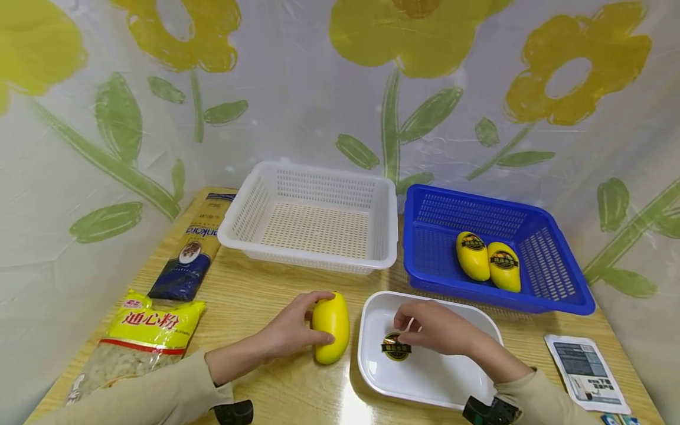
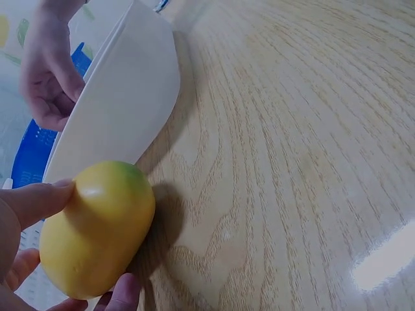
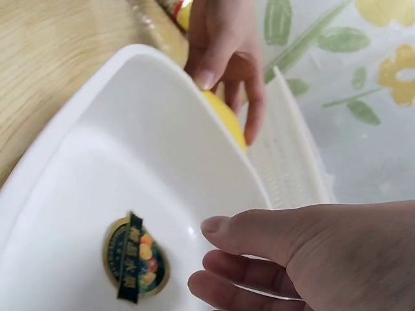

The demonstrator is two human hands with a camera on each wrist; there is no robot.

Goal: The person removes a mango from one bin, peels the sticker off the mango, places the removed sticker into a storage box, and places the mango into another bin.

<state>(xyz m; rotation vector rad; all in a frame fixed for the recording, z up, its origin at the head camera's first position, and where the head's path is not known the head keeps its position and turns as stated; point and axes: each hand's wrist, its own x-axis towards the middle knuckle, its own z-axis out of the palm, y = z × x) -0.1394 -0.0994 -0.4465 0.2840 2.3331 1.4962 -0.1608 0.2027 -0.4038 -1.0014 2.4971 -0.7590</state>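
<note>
A yellow mango (image 1: pixel 332 330) lies on the table, left of the white tray. My left hand (image 1: pixel 292 327) grips it from its left side, thumb on the near part and fingers toward the far end; the left wrist view shows the mango (image 2: pixel 100 227) with a greenish tip. Inside the white tray (image 1: pixel 451 386) is a dark oval fruit sticker (image 1: pixel 395 347) with gold edging. Over the tray, my right hand (image 1: pixel 438 330) has its fingers loosely bent. In the right wrist view its thumb and fingers (image 3: pixel 253 227) are apart with nothing between them, a little away from the sticker (image 3: pixel 136 256).
Two mangoes (image 1: pixel 489 262) bearing stickers lie in the blue basket (image 1: pixel 568 265) at the back right. Beside it stands a white basket (image 1: pixel 308 251). Pasta packs, one blue (image 1: pixel 186 265) and one yellow (image 1: pixel 154 327), lie at left. A sheet of labels (image 1: pixel 587 372) is at right.
</note>
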